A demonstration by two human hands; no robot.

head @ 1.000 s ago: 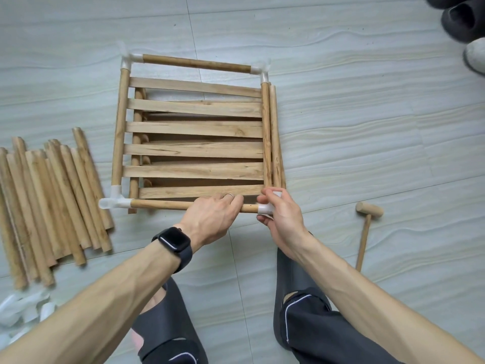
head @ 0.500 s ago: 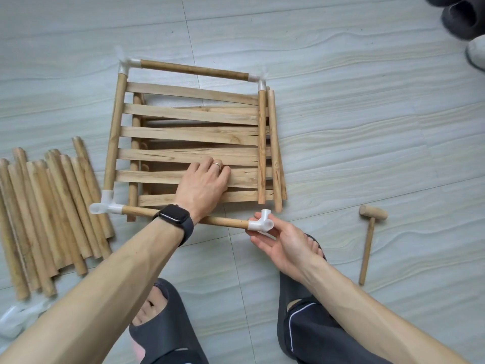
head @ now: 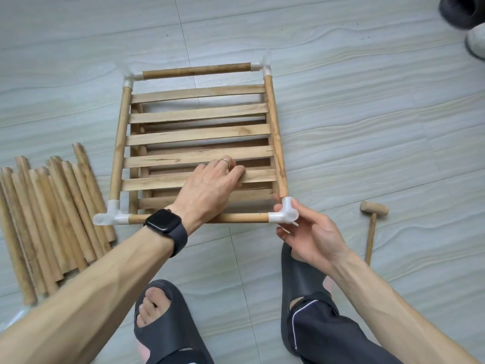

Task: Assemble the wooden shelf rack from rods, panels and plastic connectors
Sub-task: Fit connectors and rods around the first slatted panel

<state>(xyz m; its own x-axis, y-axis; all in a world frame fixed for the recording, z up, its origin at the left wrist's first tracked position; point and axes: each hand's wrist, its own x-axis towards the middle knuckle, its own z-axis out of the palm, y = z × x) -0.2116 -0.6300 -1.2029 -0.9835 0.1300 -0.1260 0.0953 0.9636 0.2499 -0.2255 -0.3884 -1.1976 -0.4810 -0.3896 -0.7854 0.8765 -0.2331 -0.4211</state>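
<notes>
Shelf rack (head: 196,134) lies flat on the tiled floor (head: 367,114) just ahead of the feet: a slatted panel inside a rod frame, three corners look seated, the near-right one is the step in hand. Spare rods (head: 52,219) are piled on the floor to the left, well apart from that joint. Right side rod (head: 275,137) runs down to the open corner, and its near end sits right at the socket mouth; can't tell if it's in at all. Front rod (head: 196,218) is plugged in at both ends. Wooden mallet (head: 371,224) is on the floor to the right, untouched. Left hand (head: 212,187) lies flat on the slats, fingers near straight, pressing the panel down, gripping nothing. Right hand (head: 312,237) pinches the near-right corner connector (head: 284,214) between thumb and fingertips. To do it well: pin the panel so the side rod can't slide off, line the socket up with the rod first, then push along the rod, not across it. A pinch looks weak for a press fit. The risk is the connector twisting on the front rod, or that rod backing out of the near-left connector (head: 112,215). If it won't seat by hand, tap the connector's back with the mallet.
</notes>
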